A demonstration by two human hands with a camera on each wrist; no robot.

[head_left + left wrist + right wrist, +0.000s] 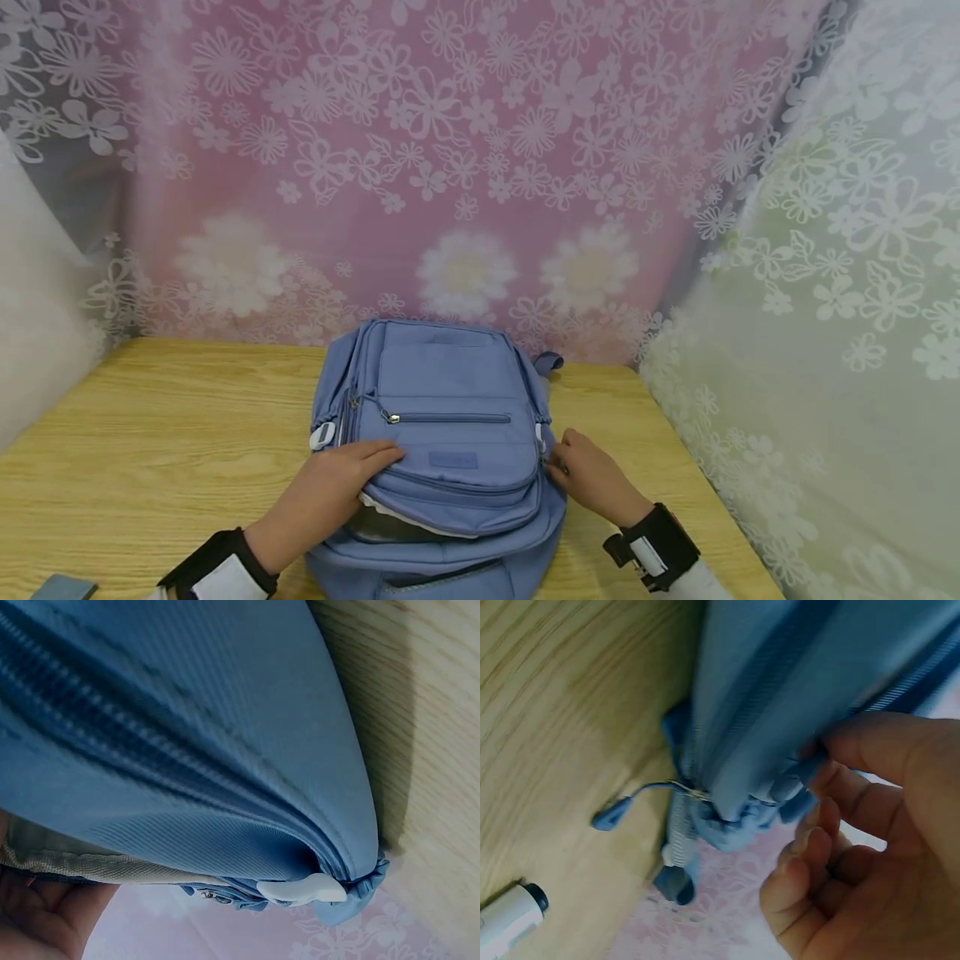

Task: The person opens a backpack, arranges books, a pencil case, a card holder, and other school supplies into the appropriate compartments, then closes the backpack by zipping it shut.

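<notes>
A blue backpack (450,375) lies on the wooden table with its front panel up. Its front pocket gapes at the lower left, where a pale lining edge (405,512) shows. My left hand (341,479) grips the edge of that pocket, its fingertips on the front panel. In the left wrist view the fingers (71,907) hold the lined edge beside the opening. On the backpack's right side, my right hand (592,475) pinches a small dark blue zipper pull (808,766) between thumb and forefinger. Another zipper pull (611,814) hangs loose near the side.
Wooden table (187,417) surrounds the backpack. A floral curtain (450,167) hangs behind it, and more sheeting (847,350) runs along the right edge. A flat teal thing (63,587) lies at the bottom left. A white cylinder with a black end (514,919) shows in the right wrist view.
</notes>
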